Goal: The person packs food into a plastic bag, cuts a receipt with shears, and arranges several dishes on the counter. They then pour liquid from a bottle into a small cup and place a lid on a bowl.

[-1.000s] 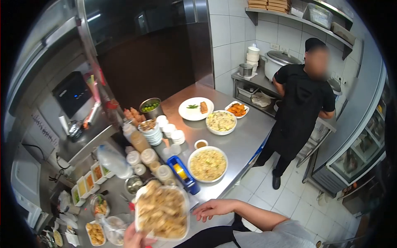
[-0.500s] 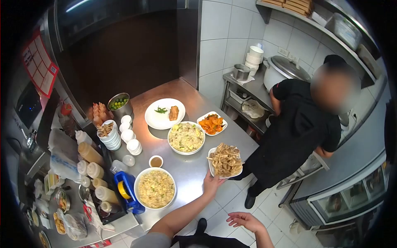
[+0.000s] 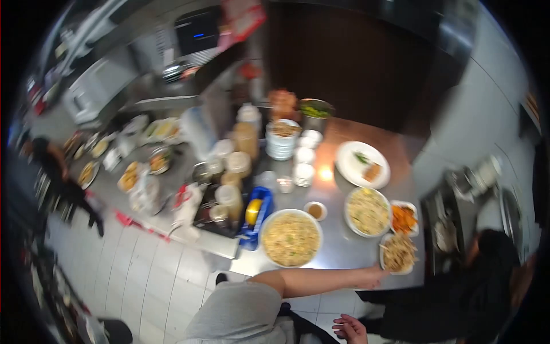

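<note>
My left hand reaches across to the table's right corner and grips the near-left edge of a white square bowl. Brown fried pieces are heaped in it. My right hand hangs low near the bottom edge, fingers apart, holding nothing. Just beyond the gripped bowl is a white dish of orange-red food. Beside that stands a round bowl of fried rice, and another large rice bowl sits nearer me. A small cup of brown sauce lies between them.
A white plate with a browned piece and greens lies farther back. Sauce bottles, a blue tape dispenser and stacked small cups fill the left side. A co-worker in black stands close at right; another person is far left.
My view has swung left, shifting the table rightward and blurring it. My left hand still holds the bowl, now beside the orange-red dish. My right hand appears lower.
</note>
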Demonstrator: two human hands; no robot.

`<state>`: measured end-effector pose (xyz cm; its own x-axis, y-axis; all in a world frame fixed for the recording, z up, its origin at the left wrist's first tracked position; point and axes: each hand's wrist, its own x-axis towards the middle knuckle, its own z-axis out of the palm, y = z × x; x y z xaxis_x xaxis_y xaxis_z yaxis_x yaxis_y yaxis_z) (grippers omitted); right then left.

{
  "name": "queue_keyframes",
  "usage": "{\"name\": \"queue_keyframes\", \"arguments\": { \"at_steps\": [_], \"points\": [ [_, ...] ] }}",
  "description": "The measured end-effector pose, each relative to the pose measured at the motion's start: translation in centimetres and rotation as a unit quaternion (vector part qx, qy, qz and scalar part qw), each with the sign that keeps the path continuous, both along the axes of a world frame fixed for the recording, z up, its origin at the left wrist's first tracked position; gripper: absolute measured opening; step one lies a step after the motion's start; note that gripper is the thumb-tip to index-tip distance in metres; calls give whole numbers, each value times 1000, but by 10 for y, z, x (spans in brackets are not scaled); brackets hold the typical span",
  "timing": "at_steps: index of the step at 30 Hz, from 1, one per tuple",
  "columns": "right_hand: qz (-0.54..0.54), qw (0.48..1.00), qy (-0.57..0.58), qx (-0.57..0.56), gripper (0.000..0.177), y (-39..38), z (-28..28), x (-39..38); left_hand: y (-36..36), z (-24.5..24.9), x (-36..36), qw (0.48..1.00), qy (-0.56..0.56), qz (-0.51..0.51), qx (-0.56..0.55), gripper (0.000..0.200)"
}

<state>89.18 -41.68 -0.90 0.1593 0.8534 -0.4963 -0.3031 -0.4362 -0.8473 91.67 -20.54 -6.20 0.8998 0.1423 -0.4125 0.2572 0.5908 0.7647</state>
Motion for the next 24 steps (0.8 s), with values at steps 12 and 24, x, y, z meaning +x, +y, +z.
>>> {"name": "queue_keyframes", "arguments": {
  "at_steps": [12, 24],
  "points": [
    [569, 810, -68, 123, 24, 275, 100, -124, 146, 239, -480, 898, -8, -157, 411, 29],
    [507, 549, -529, 403, 23, 604, 107, -488, 429, 185, -756, 594, 378, 196, 683, 29]
  ]
}}
